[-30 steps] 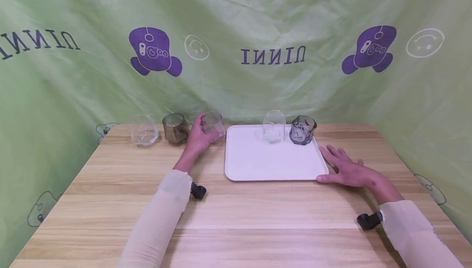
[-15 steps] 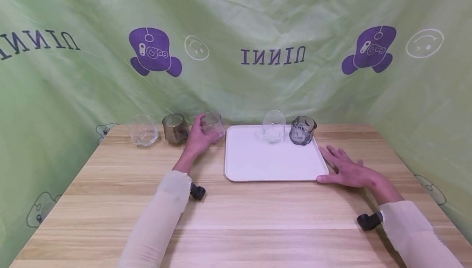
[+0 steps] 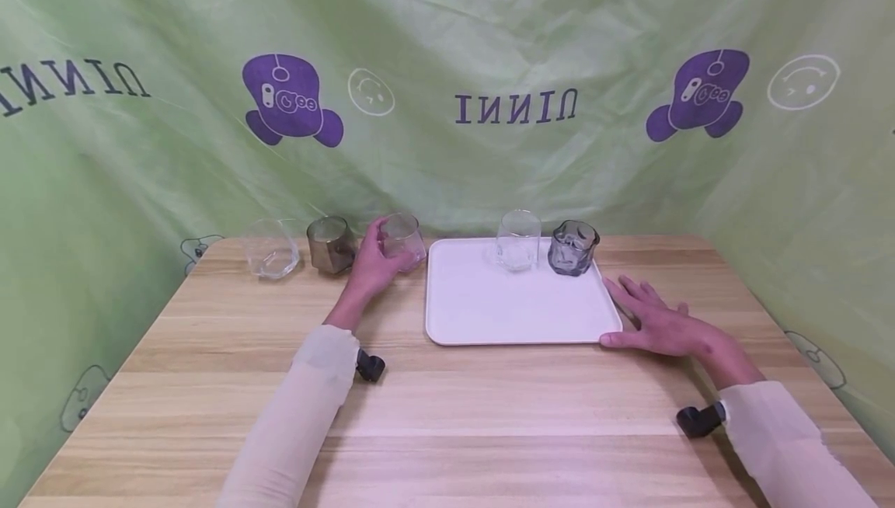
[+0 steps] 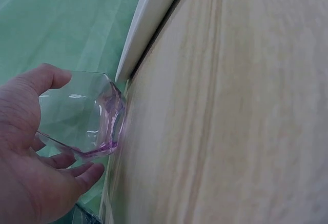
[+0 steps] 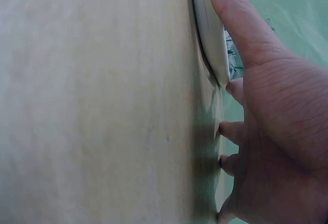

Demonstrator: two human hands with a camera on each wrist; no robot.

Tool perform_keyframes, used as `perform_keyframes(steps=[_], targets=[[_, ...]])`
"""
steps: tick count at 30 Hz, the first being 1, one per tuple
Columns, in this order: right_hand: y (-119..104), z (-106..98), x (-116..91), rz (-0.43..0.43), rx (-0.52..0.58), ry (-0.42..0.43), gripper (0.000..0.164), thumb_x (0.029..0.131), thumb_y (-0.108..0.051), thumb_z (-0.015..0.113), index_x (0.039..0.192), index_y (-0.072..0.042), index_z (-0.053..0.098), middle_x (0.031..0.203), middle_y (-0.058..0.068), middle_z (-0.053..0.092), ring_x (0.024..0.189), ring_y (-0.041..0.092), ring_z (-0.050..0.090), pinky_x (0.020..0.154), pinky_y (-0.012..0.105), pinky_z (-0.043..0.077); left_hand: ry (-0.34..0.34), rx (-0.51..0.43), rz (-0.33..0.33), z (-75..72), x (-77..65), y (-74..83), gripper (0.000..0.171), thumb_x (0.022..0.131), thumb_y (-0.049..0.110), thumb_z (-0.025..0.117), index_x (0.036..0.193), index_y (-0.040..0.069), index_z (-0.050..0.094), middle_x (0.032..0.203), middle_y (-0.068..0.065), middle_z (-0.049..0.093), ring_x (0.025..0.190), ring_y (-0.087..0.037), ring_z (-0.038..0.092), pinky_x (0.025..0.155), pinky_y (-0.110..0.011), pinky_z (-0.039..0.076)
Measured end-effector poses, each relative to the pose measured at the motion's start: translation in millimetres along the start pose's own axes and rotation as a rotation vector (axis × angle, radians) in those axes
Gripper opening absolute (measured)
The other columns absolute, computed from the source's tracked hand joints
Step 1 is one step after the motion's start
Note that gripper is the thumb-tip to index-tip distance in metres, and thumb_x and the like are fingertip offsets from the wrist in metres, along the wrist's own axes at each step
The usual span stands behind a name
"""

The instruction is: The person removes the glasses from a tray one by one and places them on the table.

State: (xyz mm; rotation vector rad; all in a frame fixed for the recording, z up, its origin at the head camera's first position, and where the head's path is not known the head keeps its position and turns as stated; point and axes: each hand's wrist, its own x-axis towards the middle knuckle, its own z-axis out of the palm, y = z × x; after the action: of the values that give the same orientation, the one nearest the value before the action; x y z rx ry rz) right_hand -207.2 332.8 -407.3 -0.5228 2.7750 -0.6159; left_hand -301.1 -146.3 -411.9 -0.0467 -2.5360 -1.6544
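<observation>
The two hands are well apart, with the white tray (image 3: 510, 307) lying flat on the table (image 3: 461, 422) between them. The left hand (image 3: 373, 263) is clamped on a clear glass with a pink tint (image 3: 404, 236): the thumb lies along one side, and the fingers curl around the other. This glass is upright, just beside the tray's edge nearest the left hand; its base is right at the table top, though I cannot tell whether it rests there or is barely lifted.

The right hand (image 3: 657, 327) holds nothing. Its fingers are spread beside the tray's other side, tips down on the table, while its thumb touches the tray's near corner.

Two upright glasses stand on the tray, toward its far edge: a clear glass (image 3: 519, 238) between the hands, and a wavy gray glass (image 3: 574, 248) ahead of the right hand's fingers and to their left. To the left of the left hand, just beside it, a brown glass (image 3: 330, 244) stands upright on the table; farther out on that same side is a wide, colorless glass (image 3: 271, 250).

Beyond both hands hangs a green cloth (image 3: 419, 34) with purple printed figures. Light sleeves (image 3: 287, 422) cover both forearms behind the hands.
</observation>
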Motion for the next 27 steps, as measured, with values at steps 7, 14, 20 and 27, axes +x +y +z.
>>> perform_keyframes(steps=[7,14,20,27], targets=[[-2,-1,0,-0.002,-0.002,-0.001,0.106,0.091,-0.055,0.07,0.166,-0.01,0.009,0.164,0.034,0.003,0.143,0.066,-0.001,0.09,0.093,-0.003,0.019,0.005,-0.002,-1.8,-6.5,5.5,0.103,0.085,0.027,0.086,0.163,0.01,0.02,0.16,-0.023,0.031,0.147,-0.04,0.031,0.12,-0.052,0.027],[-1,-1,0,-0.002,0.001,-0.004,0.106,0.092,-0.055,0.07,0.166,-0.01,0.008,0.164,0.034,0.002,0.143,0.066,-0.001,0.09,0.093,-0.004,0.089,0.057,0.073,0.3,-13.6,17.8,0.102,0.086,0.029,0.083,0.164,0.016,0.019,0.166,-0.013,0.024,0.149,-0.037,0.028,0.119,-0.056,0.026],[0,-1,1,0.002,0.002,-0.006,0.106,0.092,-0.055,0.07,0.166,-0.01,0.008,0.164,0.034,0.002,0.143,0.066,-0.001,0.09,0.093,-0.004,0.131,0.178,0.205,8.0,-17.2,29.9,0.094,0.083,0.028,0.085,0.16,0.019,0.031,0.163,-0.011,0.028,0.146,-0.038,0.028,0.115,-0.063,0.03],[-1,-1,1,0.004,0.003,-0.008,0.106,0.092,-0.055,0.07,0.166,-0.011,0.008,0.164,0.034,0.002,0.143,0.066,-0.002,0.09,0.093,-0.005,0.146,0.336,0.465,20.1,-19.5,43.7,0.076,0.085,0.031,0.083,0.146,0.006,0.046,0.153,-0.016,0.041,0.15,-0.043,0.019,0.122,-0.06,0.01]])
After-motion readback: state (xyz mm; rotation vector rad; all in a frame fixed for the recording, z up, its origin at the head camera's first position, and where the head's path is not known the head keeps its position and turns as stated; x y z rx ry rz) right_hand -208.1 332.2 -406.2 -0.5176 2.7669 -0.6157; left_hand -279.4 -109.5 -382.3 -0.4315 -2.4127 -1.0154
